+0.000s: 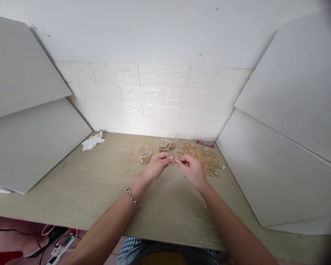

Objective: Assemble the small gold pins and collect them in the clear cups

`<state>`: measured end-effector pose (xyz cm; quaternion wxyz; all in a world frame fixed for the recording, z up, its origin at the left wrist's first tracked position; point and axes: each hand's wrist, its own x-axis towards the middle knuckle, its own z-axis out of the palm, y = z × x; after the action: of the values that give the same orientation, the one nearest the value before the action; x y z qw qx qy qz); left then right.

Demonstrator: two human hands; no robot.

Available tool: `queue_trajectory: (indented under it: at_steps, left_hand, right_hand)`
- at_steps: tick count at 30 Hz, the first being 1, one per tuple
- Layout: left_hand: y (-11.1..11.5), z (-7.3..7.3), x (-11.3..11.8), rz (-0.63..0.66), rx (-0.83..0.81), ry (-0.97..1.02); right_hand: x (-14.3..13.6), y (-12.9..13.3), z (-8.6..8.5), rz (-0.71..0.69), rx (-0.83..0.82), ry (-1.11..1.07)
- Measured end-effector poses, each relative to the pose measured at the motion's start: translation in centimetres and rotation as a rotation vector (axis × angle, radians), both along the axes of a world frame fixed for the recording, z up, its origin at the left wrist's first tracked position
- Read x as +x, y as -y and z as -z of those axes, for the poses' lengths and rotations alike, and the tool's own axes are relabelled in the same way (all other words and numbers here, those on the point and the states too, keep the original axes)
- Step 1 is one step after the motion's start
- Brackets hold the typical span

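Note:
My left hand [160, 163] and my right hand [191, 170] meet above the middle of the table, fingertips pinched close together. Between them is a small, thin gold-coloured piece [174, 159], gripped from both sides; its exact kind is too small to make out. Just right of my right hand lies a spread pile of thin gold-coloured sticks [209, 158], like pen barrels. Left of my left hand stands a clear plastic cup [143, 151] with small gold parts inside. Behind the hands are two more clear cups, a nearer one [163, 144] and a farther one [172, 139], also holding gold parts.
A red marker-like tube [205, 143] lies at the back right by the wall. Crumpled white tissue [93, 141] sits at the back left. Pale panels [41, 143] border the table [99, 191] on both sides. Cables and a power strip [62, 248] show below the left edge.

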<state>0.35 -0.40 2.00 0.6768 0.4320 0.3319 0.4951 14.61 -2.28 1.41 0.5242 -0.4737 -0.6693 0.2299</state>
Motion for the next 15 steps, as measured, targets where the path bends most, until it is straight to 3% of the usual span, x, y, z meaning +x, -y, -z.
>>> queue_trajectory:
  at_steps: [6, 15]
  left_hand:
    - [-0.2, 0.3, -0.1, -0.034, 0.019, -0.051]
    - [-0.2, 0.0, -0.3, -0.112, 0.189, -0.331]
  right_hand:
    - [-0.6, 0.2, 0.3, 0.073, -0.172, -0.095]
    - [-1.2, 0.4, 0.5, 0.076, -0.144, -0.114]
